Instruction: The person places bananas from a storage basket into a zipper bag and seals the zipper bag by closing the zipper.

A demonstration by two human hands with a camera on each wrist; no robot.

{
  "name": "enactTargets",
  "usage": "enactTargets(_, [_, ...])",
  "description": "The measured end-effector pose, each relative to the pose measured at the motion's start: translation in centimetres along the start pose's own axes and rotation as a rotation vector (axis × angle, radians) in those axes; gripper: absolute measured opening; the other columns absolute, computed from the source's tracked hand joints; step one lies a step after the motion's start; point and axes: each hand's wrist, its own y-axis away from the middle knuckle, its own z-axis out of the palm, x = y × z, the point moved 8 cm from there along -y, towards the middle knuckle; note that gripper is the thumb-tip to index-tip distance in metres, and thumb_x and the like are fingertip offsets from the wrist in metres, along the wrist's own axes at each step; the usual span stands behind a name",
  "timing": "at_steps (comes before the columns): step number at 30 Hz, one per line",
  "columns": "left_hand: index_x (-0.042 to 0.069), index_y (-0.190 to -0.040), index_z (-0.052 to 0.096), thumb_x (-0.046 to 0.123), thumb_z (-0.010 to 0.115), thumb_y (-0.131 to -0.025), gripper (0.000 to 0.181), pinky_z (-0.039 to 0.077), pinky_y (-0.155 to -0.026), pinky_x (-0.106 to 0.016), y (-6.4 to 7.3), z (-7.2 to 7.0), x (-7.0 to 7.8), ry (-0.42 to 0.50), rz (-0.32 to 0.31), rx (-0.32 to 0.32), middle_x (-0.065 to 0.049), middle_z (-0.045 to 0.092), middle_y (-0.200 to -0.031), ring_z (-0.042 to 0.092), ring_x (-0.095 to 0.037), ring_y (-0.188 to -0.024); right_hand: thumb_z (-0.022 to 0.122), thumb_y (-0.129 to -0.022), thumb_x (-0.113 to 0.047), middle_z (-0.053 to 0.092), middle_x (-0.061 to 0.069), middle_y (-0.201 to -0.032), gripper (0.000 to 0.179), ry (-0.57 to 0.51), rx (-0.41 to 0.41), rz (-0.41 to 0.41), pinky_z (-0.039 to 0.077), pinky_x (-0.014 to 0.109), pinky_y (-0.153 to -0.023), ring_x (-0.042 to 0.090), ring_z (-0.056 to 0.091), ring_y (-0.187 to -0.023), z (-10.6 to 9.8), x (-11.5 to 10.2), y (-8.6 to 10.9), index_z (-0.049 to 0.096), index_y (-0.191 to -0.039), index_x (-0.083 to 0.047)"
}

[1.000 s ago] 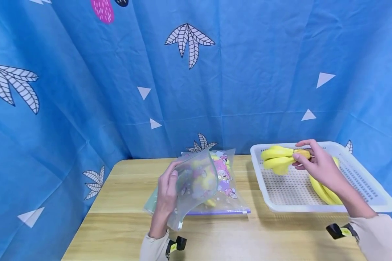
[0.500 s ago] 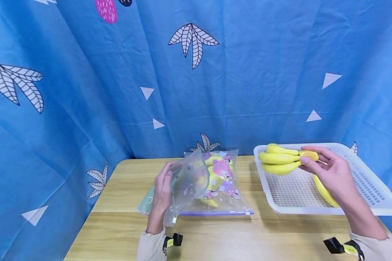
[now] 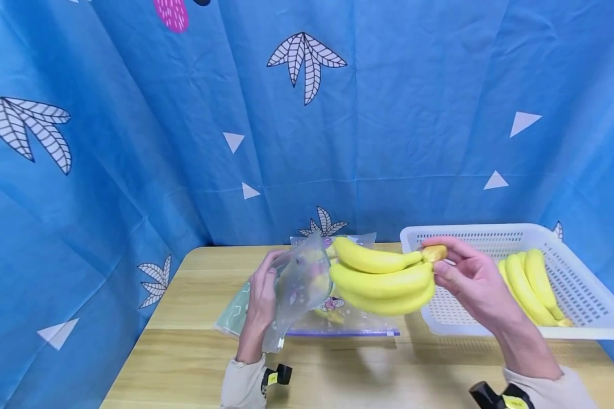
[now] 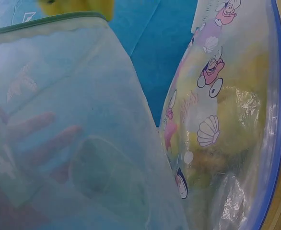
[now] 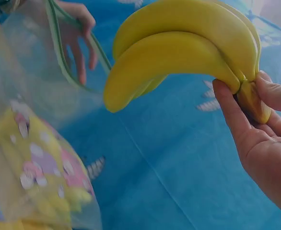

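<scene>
My right hand [image 3: 483,287] pinches the stem end of a bunch of yellow bananas [image 3: 384,281], held level above the table. The right wrist view shows thumb and fingers on the stem of the bananas [image 5: 179,52]. At the middle left, my left hand [image 3: 262,298] holds up a frosted zip bag [image 3: 302,284]. Its green-edged mouth gapes toward the bananas, whose tips are close to it. Through the film in the left wrist view, some left fingers [image 4: 49,141] show blurred. Behind lies a printed zip bag [image 3: 348,325] with a purple zip and yellow bananas inside, partly hidden.
A white plastic basket [image 3: 471,229] stands on the right of the wooden table [image 3: 169,352], with another banana bunch [image 3: 529,287] in it. A flat greenish bag [image 3: 232,312] lies under my left hand. A blue curtain [image 3: 404,113] hangs behind.
My right hand has carried the bananas left, out from above the basket to the frosted bag's mouth. My left hand has shifted only slightly and still holds the bag.
</scene>
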Motion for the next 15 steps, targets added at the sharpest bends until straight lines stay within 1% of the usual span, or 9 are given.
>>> enactTargets(1, [0.004,-0.127,0.065,0.009,0.034,-0.097,0.043,0.046,-0.103,-0.057,0.0,0.1,0.0,-0.002,-0.005,-0.006,-0.012,0.070,-0.125,0.062,-0.032,-0.123,0.041,-0.102,0.017,0.066,0.010,-0.128,0.041,0.018,-0.010,0.012,0.056,0.034,-0.092,0.018,0.069,-0.112,0.6,0.4,-0.4,0.055,-0.138,0.004])
enactTargets(5, [0.007,-0.128,0.063,0.011,0.034,-0.095,0.044,0.045,-0.104,-0.058,-0.1,0.4,-0.1,-0.017,-0.024,-0.036,-0.010,0.068,-0.128,0.061,-0.032,-0.123,0.046,-0.101,0.015,0.065,0.010,-0.125,0.036,0.056,-0.044,0.030,0.057,0.036,-0.091,0.016,0.069,-0.111,2.6,1.7,-1.9,0.055,-0.135,0.007])
enactTargets(9, [0.006,-0.128,0.063,0.011,0.033,-0.095,0.045,0.045,-0.104,-0.059,-0.2,0.5,0.0,-0.027,-0.015,-0.043,-0.011,0.068,-0.129,0.060,-0.033,-0.125,0.053,-0.101,0.010,0.065,0.009,-0.120,0.032,0.116,-0.036,0.069,0.059,0.039,-0.089,0.016,0.070,-0.106,3.7,3.0,-3.0,0.057,-0.133,0.006])
enactTargets(11, [0.006,-0.129,0.062,0.010,0.032,-0.095,0.045,0.044,-0.105,-0.059,-0.2,0.5,0.2,-0.020,-0.016,-0.042,-0.011,0.067,-0.129,0.059,-0.033,-0.126,0.055,-0.101,0.007,0.065,0.011,-0.121,0.032,0.145,-0.038,0.090,0.058,0.041,-0.089,0.017,0.070,-0.105,4.2,3.7,-3.6,0.057,-0.133,0.005])
enactTargets(13, [0.006,-0.129,0.063,0.010,0.031,-0.095,0.047,0.044,-0.106,-0.058,-0.1,0.3,0.4,-0.006,-0.025,-0.034,-0.010,0.067,-0.130,0.059,-0.032,-0.126,0.057,-0.101,0.006,0.064,0.015,-0.122,0.032,0.190,-0.047,0.090,0.059,0.042,-0.089,0.019,0.071,-0.104,4.8,4.3,-4.2,0.057,-0.132,0.005])
enactTargets(15, [0.006,-0.131,0.062,0.010,0.030,-0.094,0.049,0.043,-0.107,-0.057,-0.1,0.2,0.6,0.012,-0.032,-0.032,-0.009,0.066,-0.131,0.059,-0.030,-0.127,0.059,-0.100,0.006,0.063,0.019,-0.123,0.032,0.249,-0.064,0.063,0.060,0.040,-0.086,0.020,0.071,-0.102,5.7,4.7,-4.8,0.058,-0.131,0.006])
